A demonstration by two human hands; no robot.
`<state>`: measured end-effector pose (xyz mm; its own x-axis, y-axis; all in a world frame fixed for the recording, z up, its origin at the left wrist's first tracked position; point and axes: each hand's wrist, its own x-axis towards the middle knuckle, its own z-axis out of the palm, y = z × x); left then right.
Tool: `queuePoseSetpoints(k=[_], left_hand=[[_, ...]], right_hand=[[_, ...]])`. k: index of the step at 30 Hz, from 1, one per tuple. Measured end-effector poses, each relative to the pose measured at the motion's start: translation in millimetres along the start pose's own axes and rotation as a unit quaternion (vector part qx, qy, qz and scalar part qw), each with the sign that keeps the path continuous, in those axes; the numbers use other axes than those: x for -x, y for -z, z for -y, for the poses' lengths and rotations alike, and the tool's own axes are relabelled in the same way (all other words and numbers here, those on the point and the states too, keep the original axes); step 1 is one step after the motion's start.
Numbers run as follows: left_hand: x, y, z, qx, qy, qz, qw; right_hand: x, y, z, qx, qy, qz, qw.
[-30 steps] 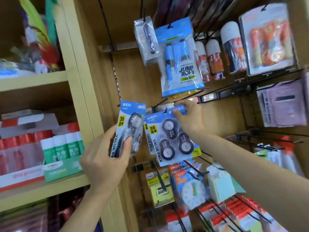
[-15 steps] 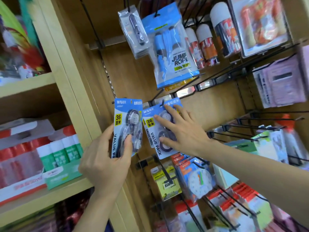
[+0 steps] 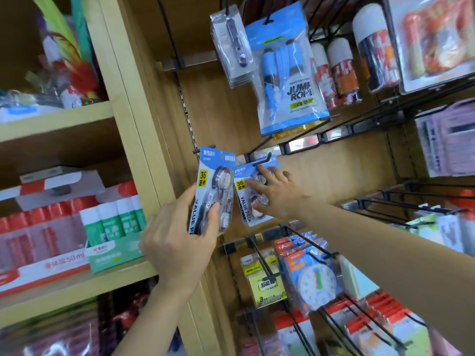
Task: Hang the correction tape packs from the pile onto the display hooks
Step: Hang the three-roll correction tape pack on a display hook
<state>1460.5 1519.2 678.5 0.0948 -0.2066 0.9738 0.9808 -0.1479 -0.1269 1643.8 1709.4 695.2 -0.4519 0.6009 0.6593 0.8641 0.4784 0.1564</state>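
Observation:
My left hand (image 3: pixel 180 240) grips a stack of blue correction tape packs (image 3: pixel 213 186) marked "36" and "VALUE PACK", held upright beside the wooden post. Another correction tape pack (image 3: pixel 243 199) hangs on a black display hook (image 3: pixel 262 160) against the back panel. The straight fingers of my right hand (image 3: pixel 277 196) press flat on the front of that hung pack and cover its tape rolls. The two packs sit side by side, almost touching.
A jump rope bag (image 3: pixel 288 80) and a clear blister pack (image 3: pixel 231 44) hang above. Spray cans (image 3: pixel 341 68) stand at upper right. Glue bottles (image 3: pixel 115 219) fill the left shelf. Below hang sticky notes (image 3: pixel 264 278), a toy clock (image 3: pixel 316 281) and bare black hooks (image 3: pixel 411 201).
My right hand let go of the hung pack's top edge and now lies flat on its front, pushing it back along the hook. My left hand rose slightly with its packs.

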Motion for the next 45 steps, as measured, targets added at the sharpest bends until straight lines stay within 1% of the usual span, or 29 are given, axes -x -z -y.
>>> queuePoseSetpoints(k=[2,3,5,6,7,8,9,10,11,12,13,15,17,18,20,21,23,25,29,33,36,41,45], left_hand=[[-1,0,0,0.003,0.002,0.004,1.000],[-2,0,-1,0.007,0.004,0.006,1.000],[-3,0,-1,0.019,0.008,0.009,1.000],[-3,1,-1,0.026,0.012,0.010,1.000],[-3,2,-1,0.035,0.017,0.012,0.999],[-3,2,-2,0.045,0.023,0.015,0.999],[-3,3,-2,0.056,0.026,0.018,0.998],[-3,3,-3,0.067,0.027,0.020,0.997],[-4,3,-3,0.078,0.026,0.021,0.996],[-4,4,-3,0.092,0.025,0.021,0.995],[-4,4,-4,0.106,0.027,0.019,0.994],[-6,5,-5,0.119,0.034,0.016,0.992],[-7,8,-5,0.098,0.031,0.019,0.994],[-8,9,-6,0.085,0.027,0.024,0.996],[-10,10,-7,0.077,0.024,0.043,0.996],[-11,11,-6,0.077,0.016,0.052,0.996],[-11,14,0,0.059,-0.029,0.068,0.996],[-9,17,9,0.011,-0.068,0.096,0.993],[2,19,18,-0.071,-0.090,0.139,0.984],[8,20,17,-0.085,-0.098,0.144,0.981],[8,21,17,-0.087,-0.100,0.142,0.981],[10,21,17,-0.088,-0.096,0.147,0.981],[10,20,18,-0.091,-0.100,0.140,0.981]], right_hand=[[-3,5,-6,-0.029,0.017,0.026,0.999],[-2,10,-7,-0.065,0.020,0.032,0.997],[6,24,-8,-0.191,-0.002,0.009,0.982],[15,31,-6,-0.263,-0.016,-0.021,0.964],[24,37,-2,-0.344,-0.029,-0.050,0.937],[36,45,4,-0.434,-0.044,-0.068,0.897],[49,52,12,-0.528,-0.056,-0.061,0.845],[60,59,20,-0.605,-0.061,-0.032,0.793],[70,66,28,-0.660,-0.057,-0.004,0.749],[77,69,36,-0.693,-0.051,0.012,0.719],[82,72,43,-0.716,-0.047,0.011,0.696],[87,75,55,-0.742,-0.060,-0.037,0.667],[91,75,64,-0.744,-0.065,-0.098,0.658],[93,73,64,-0.747,-0.058,-0.114,0.652],[97,72,62,-0.754,-0.044,-0.125,0.643],[100,72,59,-0.750,-0.042,-0.125,0.648],[103,72,49,-0.729,-0.042,-0.136,0.669],[104,71,37,-0.702,-0.036,-0.155,0.694],[100,59,13,-0.645,-0.041,-0.186,0.740],[91,39,-2,-0.609,-0.056,-0.196,0.767],[88,22,-2,-0.608,-0.070,-0.197,0.766],[87,6,-1,-0.641,-0.084,-0.164,0.745],[91,18,1,-0.632,-0.061,-0.157,0.757]])
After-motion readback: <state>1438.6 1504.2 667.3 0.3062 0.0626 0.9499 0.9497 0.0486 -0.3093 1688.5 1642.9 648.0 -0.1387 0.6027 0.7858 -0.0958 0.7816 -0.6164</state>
